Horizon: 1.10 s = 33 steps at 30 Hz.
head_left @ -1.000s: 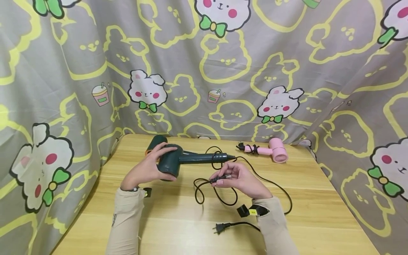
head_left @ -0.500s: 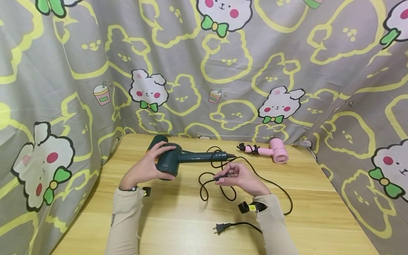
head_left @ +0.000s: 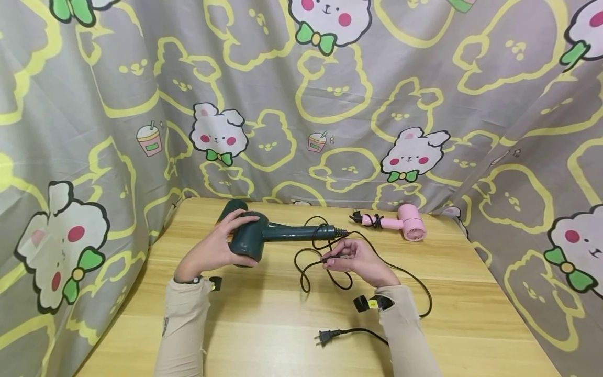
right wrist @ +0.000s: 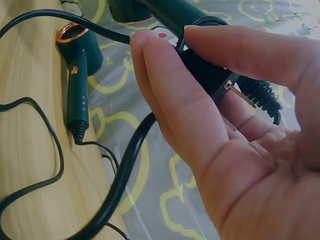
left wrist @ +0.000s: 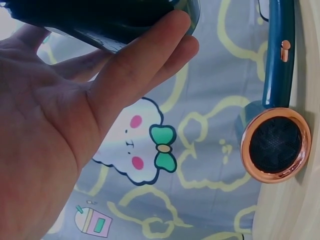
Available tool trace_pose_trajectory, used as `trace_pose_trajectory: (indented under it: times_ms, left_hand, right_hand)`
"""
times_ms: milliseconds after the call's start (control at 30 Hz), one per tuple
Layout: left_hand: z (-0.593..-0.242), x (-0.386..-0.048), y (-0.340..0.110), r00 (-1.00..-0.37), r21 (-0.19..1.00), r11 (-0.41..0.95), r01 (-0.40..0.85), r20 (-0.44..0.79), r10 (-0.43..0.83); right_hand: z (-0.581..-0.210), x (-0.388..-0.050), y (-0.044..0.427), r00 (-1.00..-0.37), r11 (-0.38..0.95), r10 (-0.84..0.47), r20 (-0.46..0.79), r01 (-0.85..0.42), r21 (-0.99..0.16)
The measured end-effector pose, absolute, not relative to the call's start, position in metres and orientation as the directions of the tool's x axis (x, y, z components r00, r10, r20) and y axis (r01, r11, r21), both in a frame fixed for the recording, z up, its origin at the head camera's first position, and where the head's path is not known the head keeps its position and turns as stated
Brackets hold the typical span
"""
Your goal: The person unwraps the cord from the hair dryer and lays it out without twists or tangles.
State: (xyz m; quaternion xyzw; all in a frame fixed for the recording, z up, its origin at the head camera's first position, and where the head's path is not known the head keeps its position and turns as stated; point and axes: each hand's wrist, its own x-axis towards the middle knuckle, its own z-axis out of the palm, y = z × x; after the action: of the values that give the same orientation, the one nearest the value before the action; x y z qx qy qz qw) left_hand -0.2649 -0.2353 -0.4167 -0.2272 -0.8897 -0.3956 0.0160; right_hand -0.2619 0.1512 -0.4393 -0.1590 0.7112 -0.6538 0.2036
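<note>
Fingers and thumb of my left hand (head_left: 214, 254) grip the head of a dark green hair dryer (head_left: 248, 238), whose handle points right. In the left wrist view, the dark hair dryer body (left wrist: 95, 20) crosses the top above the palm. My right hand (head_left: 363, 264) pinches a black plug (right wrist: 205, 72) below the handle's end, its metal prongs toward the palm. A black cord (head_left: 301, 272) loops from the plug. Behind the held one lies a second dark green hair dryer (head_left: 232, 208) with a copper-coloured rim, partly hidden by the left hand.
A pink hair dryer (head_left: 411, 222) with its cord wound round the handle lies at the back right of the wooden table (head_left: 264, 335). Another black plug (head_left: 328, 336) lies near the front, its cord running under the right forearm. A patterned curtain (head_left: 282, 104) surrounds the table.
My right hand has shifted slightly right and up with the plug, and the cord loops have moved along with it. The left hand and its hair dryer have barely moved.
</note>
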Motion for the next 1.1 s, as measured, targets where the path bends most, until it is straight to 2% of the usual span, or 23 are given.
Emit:
trace_pose_trajectory:
  times_ms: [267,500,767,967,1100]
  left_hand:
    - [-0.417,-0.265,-0.235,-0.894,0.69,0.589,0.42,0.206,0.397]
    - [-0.416,-0.263,-0.235,-0.896,0.704,0.581,0.408,0.187,0.403]
    - [-0.414,-0.26,-0.232,-0.896,0.722,0.568,0.395,0.166,0.411]
    - [-0.413,-0.26,-0.23,-0.894,0.731,0.561,0.389,0.153,0.42]
    - [-0.413,-0.26,-0.23,-0.893,0.726,0.567,0.388,0.142,0.428]
  right_hand:
    - [-0.443,-0.266,0.152,-0.9,0.161,-0.426,-0.092,0.025,-0.987]
    - [-0.448,-0.27,0.153,-0.925,0.134,-0.371,-0.081,0.033,-0.99]
    - [-0.45,-0.275,0.154,-0.959,0.145,-0.282,0.005,-0.047,-0.988]
    - [-0.452,-0.277,0.156,-0.986,0.169,-0.157,0.062,-0.089,-0.982]
    - [-0.451,-0.278,0.157,-0.988,0.115,-0.125,0.096,-0.11,-0.987]
